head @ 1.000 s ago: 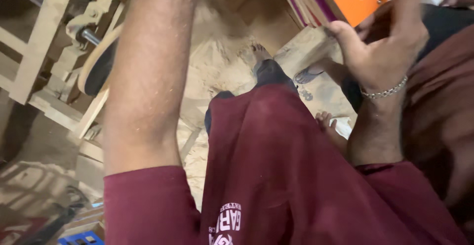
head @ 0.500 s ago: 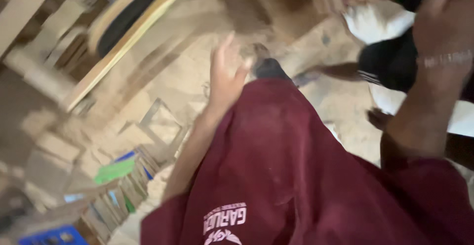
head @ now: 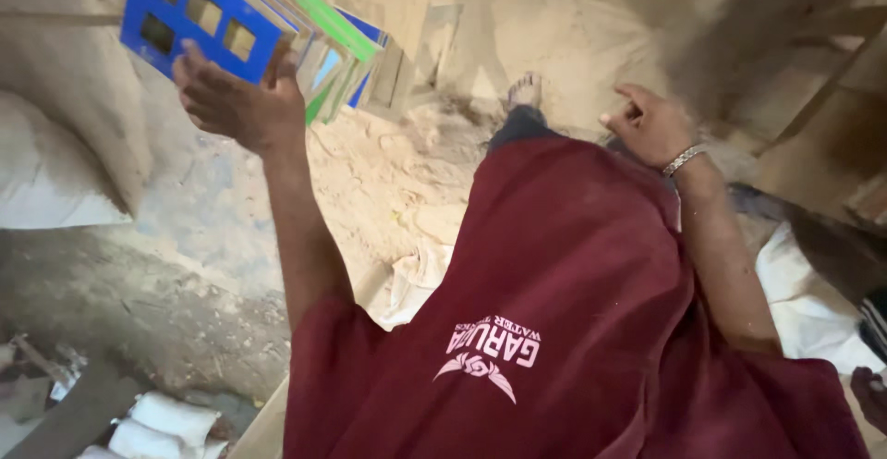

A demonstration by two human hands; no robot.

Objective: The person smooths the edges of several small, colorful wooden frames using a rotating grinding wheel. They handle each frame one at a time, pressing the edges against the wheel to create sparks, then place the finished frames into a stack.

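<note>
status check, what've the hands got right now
Left hand gripping blue panel with square cutouts, front of a coloured stack. Right hand loosely curled, empty. Sawdust floor below, nothing blocking.

Blue flat wooden panel with square cut-outs (head: 199,15): its upper part is cut off by the top edge. The fingertips of the left hand (head: 236,98) lie behind this panel and the stack of coloured boards (head: 337,52), so the hold cannot be judged. Right hand (head: 651,124): fingers curled, any contents hidden. Bare foot (head: 525,91): mostly hidden by the maroon shirt (head: 554,311). Upper right corner: motion-blurred wooden pieces (head: 813,80), indistinct.
</note>
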